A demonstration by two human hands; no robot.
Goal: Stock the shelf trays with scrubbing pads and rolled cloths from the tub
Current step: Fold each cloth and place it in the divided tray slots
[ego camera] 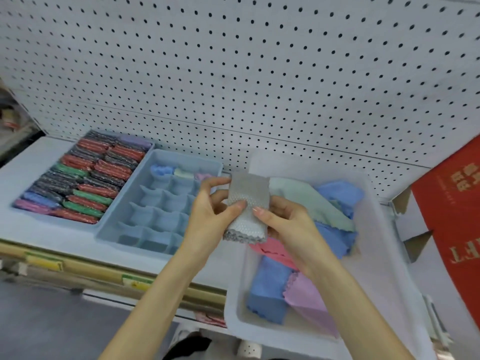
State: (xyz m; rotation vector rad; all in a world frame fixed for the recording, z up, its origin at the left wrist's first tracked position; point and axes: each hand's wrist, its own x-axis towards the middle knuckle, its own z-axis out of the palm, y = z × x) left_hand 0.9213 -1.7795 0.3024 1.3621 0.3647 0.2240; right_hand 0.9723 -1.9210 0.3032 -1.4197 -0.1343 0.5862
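Observation:
A folded grey textured cloth (248, 203) is held up between both hands over the tub's left rim. My left hand (207, 211) pinches its left edge with thumb and fingers. My right hand (283, 222) grips its right side. The white tub (384, 255) on the right holds loose blue, green, pink and lilac cloths (335, 216). A divided blue tray (124, 211) stands to the left, with three rolled cloths (181, 172) in its back row. Further left, a second tray (78, 178) is packed with red, green and dark scrubbing pads.
A white pegboard (259, 74) backs the shelf. A red cardboard box (452, 216) with open flaps stands at the right beside the tub. The shelf front edge (78, 266) carries yellow and green price labels. Grey floor lies below.

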